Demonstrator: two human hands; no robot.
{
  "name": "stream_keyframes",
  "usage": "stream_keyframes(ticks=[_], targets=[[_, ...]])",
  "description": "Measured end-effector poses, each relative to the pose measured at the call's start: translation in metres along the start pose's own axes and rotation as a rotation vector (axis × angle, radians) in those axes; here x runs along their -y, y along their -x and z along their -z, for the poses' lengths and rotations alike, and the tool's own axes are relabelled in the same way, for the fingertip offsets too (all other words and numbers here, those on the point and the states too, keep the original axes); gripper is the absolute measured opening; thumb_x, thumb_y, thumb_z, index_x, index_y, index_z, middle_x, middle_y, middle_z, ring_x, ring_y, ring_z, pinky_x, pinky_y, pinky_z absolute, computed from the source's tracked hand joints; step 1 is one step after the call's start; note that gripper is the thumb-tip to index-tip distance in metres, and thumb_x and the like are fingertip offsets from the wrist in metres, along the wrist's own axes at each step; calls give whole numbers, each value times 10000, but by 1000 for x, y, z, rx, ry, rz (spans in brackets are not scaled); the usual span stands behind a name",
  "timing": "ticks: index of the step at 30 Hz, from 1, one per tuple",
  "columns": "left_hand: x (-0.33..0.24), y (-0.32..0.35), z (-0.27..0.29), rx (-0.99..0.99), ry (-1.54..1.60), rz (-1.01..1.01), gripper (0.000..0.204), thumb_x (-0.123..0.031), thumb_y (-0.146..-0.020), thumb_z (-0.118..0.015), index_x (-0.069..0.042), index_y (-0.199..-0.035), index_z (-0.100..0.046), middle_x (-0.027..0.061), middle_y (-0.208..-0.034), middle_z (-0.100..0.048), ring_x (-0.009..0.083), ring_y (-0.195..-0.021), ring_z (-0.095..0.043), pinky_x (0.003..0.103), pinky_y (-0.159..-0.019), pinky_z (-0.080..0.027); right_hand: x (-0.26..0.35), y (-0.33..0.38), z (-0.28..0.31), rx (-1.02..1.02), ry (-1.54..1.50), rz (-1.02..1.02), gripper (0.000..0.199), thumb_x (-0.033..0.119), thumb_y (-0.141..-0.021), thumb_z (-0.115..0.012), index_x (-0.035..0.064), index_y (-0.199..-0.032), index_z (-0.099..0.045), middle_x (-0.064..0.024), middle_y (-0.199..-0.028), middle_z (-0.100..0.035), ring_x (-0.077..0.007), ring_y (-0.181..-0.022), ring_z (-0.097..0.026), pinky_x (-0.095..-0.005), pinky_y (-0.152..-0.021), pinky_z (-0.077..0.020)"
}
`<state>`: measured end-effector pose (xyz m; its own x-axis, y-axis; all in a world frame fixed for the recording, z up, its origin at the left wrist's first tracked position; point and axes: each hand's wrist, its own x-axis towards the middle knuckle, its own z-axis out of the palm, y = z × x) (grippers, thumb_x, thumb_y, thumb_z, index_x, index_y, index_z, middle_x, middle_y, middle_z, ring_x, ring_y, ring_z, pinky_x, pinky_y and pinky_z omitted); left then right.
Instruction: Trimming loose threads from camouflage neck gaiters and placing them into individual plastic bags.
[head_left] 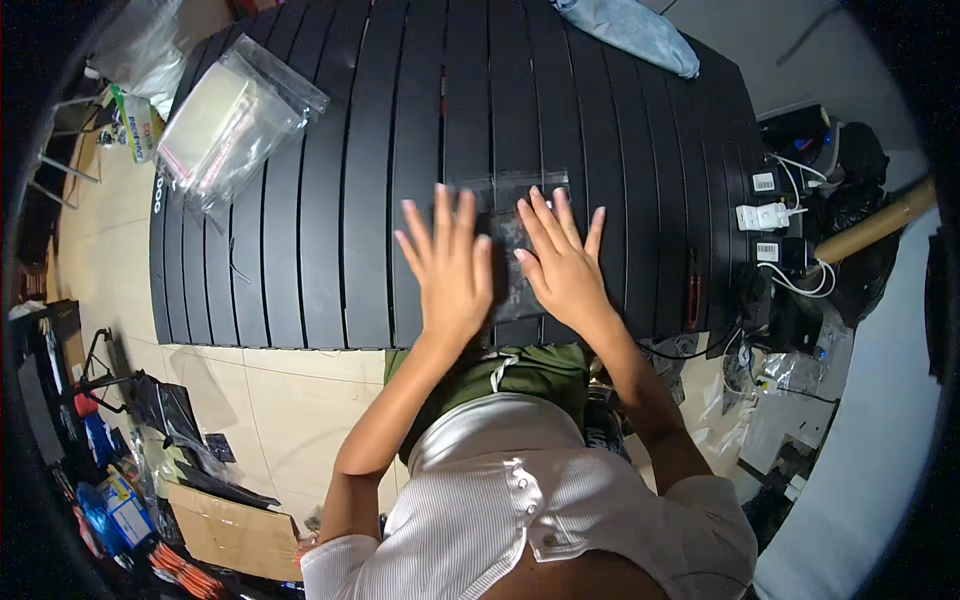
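Observation:
A clear plastic bag lies flat on the black slatted table, close to its front edge. My left hand rests flat over the bag's left side, fingers spread and pointing away from me. Over its right side lies my right hand, also flat with its fingers apart. Part of the bag shows between the hands; the rest is hidden under them. Neither hand grips anything.
A stack of clear plastic bags lies at the table's far left. Light blue cloth sits at the far edge. Toward the right are a red-handled tool, a white plug adapter with cables, and a cardboard tube.

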<state>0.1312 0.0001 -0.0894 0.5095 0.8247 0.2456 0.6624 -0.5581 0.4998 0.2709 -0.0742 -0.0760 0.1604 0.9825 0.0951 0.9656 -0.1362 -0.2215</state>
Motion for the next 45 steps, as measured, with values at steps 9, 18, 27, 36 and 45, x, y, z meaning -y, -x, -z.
stream_keyframes(ticks=[9,18,27,36,45], targets=[[19,-32,6,-178,88,216,179,-244,-766,-636,-101,-873,-645,86,-1141,-492,325,-1174,-316,463,-986,-162,16,-55,3,-458,-442,211,121,2,-732,-618,-4,-851,-637,-95,-867,-626,-256,-858,-573,-331,-755,-463],[33,-29,5,-115,263,174,176,-265,-800,-620,-132,-905,-668,8,-942,-633,210,-1127,-405,394,-965,-148,23,-77,-14,-389,-316,304,128,78,-701,-651,29,-819,-643,-52,-846,-629,-211,-817,-561,-327,-712,-418],[33,-26,10,-87,329,153,120,-212,-791,-619,-140,-869,-676,-13,-889,-642,198,-1075,-423,406,-922,-173,23,-79,-6,-426,-269,425,122,37,-643,-663,32,-748,-602,-50,-765,-593,-220,-762,-545,-332,-686,-429],[30,-26,8,-89,309,185,140,-241,-800,-624,-149,-883,-690,-5,-837,-637,154,-971,-452,352,-877,-203,4,-81,-4,-450,-327,431,110,-2,-627,-643,33,-704,-572,-62,-732,-578,-227,-731,-541,-325,-660,-434],[30,-26,8,-137,321,210,155,-261,-803,-621,-156,-895,-688,-32,-840,-640,147,-958,-457,352,-895,-195,-45,-77,24,-614,-395,-59,123,24,-709,-644,42,-830,-658,-59,-759,-617,-191,-692,-558,-294,-598,-447]])
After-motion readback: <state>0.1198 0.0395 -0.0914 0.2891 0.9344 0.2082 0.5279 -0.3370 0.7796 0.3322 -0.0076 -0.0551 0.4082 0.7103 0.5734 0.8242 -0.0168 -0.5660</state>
